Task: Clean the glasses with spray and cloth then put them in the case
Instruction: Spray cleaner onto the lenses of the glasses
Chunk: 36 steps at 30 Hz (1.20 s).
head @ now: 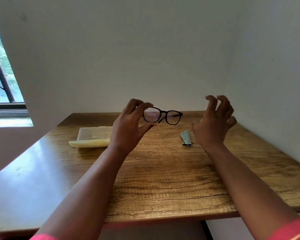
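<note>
Black-framed glasses (164, 116) hang in the air above the far part of the wooden table (163, 179), temples folded behind the lenses. My left hand (130, 125) pinches the left lens rim between thumb and fingers. To the right of the glasses, my right hand (215, 122) is raised with fingers loosely curled, holding nothing and not touching the frame. A cream glasses case (92, 137) lies open on the table, left of my left hand. A folded grey-green cloth (186, 138) lies on the table just left of my right hand. No spray bottle is in view.
White walls stand right behind the table and along its right side. A window with a dark frame (2, 80) is at the far left, above a sill. The table's front edge runs across the lower part of the view.
</note>
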### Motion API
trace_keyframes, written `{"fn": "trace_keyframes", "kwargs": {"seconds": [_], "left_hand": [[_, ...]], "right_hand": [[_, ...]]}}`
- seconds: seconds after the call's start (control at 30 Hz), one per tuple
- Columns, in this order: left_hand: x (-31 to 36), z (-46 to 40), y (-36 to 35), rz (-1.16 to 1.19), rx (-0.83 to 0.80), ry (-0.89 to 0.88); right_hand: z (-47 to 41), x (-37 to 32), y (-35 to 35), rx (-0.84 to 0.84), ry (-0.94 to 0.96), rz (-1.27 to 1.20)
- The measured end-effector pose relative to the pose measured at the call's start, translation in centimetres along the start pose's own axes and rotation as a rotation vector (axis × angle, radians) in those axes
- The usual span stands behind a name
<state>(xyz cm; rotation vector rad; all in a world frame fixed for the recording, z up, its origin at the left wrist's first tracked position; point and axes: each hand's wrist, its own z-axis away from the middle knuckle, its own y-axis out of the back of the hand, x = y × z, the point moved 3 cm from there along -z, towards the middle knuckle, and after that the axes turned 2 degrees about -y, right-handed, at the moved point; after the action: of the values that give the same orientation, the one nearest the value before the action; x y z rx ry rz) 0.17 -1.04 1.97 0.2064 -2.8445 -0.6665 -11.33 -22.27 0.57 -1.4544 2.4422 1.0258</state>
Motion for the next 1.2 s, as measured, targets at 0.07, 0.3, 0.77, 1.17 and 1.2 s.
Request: {"fn": "trace_keyframes", "kwargs": {"seconds": [0.07,0.3,0.77,1.17,1.2], "left_hand": [[-0.1,0.0,0.0,-0.011,0.004,0.008],[-0.3,0.0,0.0,-0.035,0.022,0.025],[-0.7,0.0,-0.2,-0.065,0.018,0.056],[-0.4,-0.1,-0.3,-0.075,0.005,0.063],[-0.4,-0.1,-0.3,-0.077,0.006,0.063]], "right_hand": [[0.0,1.0,-0.5,-0.082,-0.099,0.003],[0.5,1.9,-1.8,-0.270,-0.142,0.043],[0.3,0.7,-1.9,-0.361,0.001,-0.411],[2.7,-3.6,0.3,-0.482,0.433,-0.745],[2.9,-3.9,0.4,-0.479,0.446,-0.741]]}}
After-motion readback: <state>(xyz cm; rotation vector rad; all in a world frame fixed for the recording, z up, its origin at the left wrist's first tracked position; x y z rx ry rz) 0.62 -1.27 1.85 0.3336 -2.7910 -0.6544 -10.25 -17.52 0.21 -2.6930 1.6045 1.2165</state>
